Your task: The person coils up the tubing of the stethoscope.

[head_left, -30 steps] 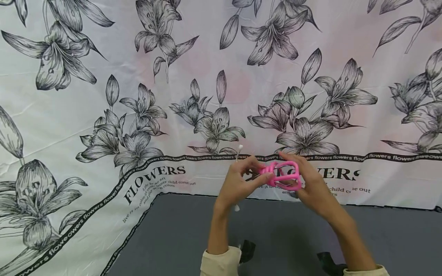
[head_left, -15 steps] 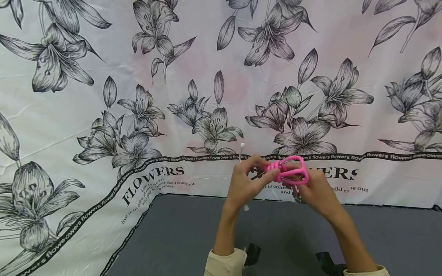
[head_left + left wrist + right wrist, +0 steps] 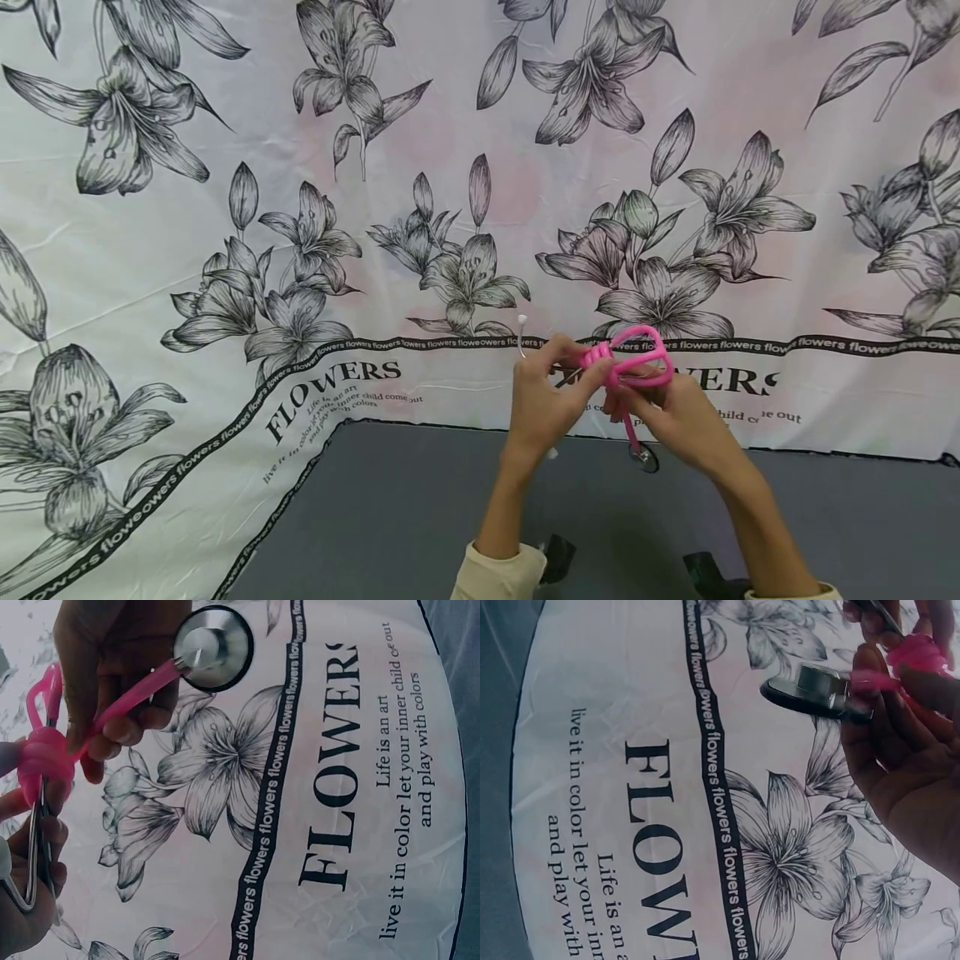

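Note:
A stethoscope with pink tubing [image 3: 597, 354], wound into a bundle with loops sticking out to the right, is held up between both hands. My left hand [image 3: 543, 400] pinches the wound coils and the metal ear tubes [image 3: 34, 855] beneath them. A white ear tip [image 3: 522, 320] pokes up beyond its knuckles. With thumb and fingers, my right hand [image 3: 686, 425] grips the free end of the tubing close to the coils. From that hand the round metal chest piece [image 3: 643, 455] hangs down in the head view; it also shows in the left wrist view.
A white cloth [image 3: 465, 383] printed with lilies and the word FLOWERS covers the far side. Nearer the person is a dark grey surface [image 3: 390, 500]. Dark straps [image 3: 558, 558] show near both cream sleeves [image 3: 498, 571].
The left hand has shifted slightly right. The pink loops have tilted upward, and the right hand has come off them onto the tubing end. The chest piece now hangs below the right hand.

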Available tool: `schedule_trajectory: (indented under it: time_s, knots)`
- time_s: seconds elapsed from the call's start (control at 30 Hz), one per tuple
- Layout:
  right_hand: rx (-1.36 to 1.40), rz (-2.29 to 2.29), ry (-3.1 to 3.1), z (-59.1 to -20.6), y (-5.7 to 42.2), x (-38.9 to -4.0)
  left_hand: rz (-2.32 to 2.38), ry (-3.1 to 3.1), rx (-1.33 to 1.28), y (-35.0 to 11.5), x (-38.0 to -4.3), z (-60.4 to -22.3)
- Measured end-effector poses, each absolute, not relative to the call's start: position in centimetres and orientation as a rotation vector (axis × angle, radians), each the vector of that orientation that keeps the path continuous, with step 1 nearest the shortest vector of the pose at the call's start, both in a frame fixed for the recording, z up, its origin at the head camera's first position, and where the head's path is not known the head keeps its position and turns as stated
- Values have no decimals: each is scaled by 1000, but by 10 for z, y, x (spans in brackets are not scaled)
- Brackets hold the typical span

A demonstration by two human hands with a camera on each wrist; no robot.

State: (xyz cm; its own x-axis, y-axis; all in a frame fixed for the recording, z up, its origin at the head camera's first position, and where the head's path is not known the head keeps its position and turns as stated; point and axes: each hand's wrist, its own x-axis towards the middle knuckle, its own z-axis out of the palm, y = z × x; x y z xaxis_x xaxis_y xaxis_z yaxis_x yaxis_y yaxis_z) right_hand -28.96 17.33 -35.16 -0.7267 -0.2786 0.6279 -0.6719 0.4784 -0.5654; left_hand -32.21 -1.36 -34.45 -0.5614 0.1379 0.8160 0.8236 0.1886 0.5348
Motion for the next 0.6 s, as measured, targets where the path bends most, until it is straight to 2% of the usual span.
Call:
schedule_trajectory:
  time_s: [0.27,0.6]
  knots:
    - [852,1193,-2408,-349,169,-287,-1213,-1808,-727,-16,-328,-347]
    - [683,1092,-2390,-334,164,-266,-724,-1921,-522,-18,-333,-350]
